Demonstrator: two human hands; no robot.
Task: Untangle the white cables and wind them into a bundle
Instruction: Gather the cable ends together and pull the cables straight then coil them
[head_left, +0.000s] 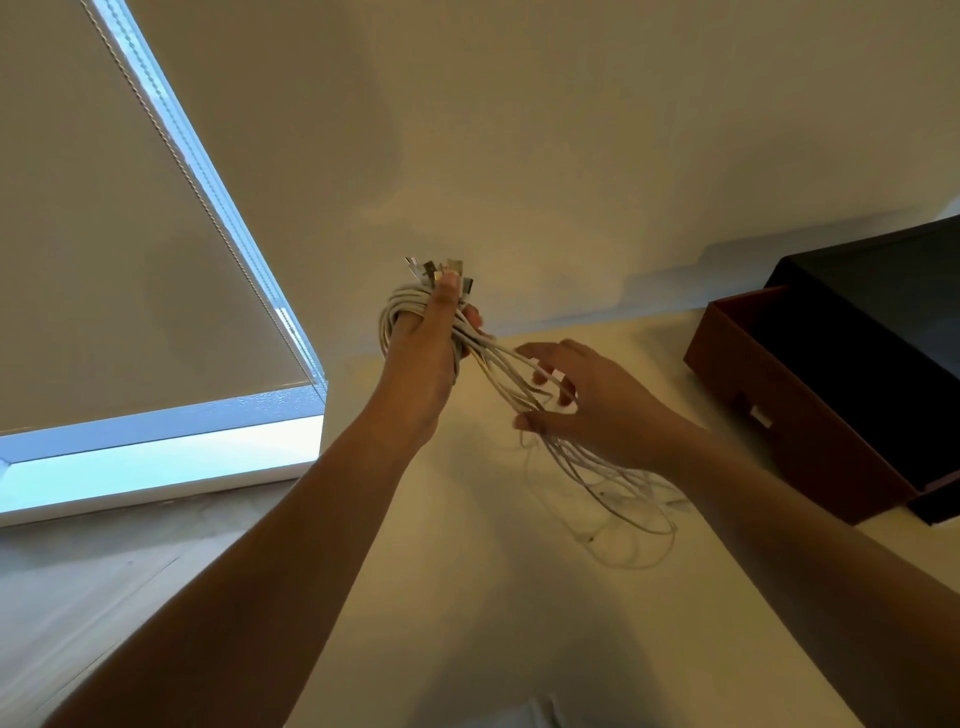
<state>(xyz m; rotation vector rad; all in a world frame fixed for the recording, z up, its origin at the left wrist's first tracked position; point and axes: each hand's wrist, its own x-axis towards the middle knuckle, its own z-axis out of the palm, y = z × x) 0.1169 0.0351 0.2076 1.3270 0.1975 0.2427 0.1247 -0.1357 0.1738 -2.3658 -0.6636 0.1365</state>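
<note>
Several white cables (410, 306) are partly wound: the left hand (426, 353) grips the coil above the table's (467, 597) far edge, fingers curled through the loops, thumb pressed up toward the connectors (441, 267). The right hand (587, 410), fingers spread, touches the loose tails (623, 493), which trail onto the table toward its right edge. Likely risks: crossed tails cinching into a knot if pulled; loops slipping off the left fingers. The open brown box (810, 436) at the right edge shows only a dark interior; its contents cannot be told.
</note>
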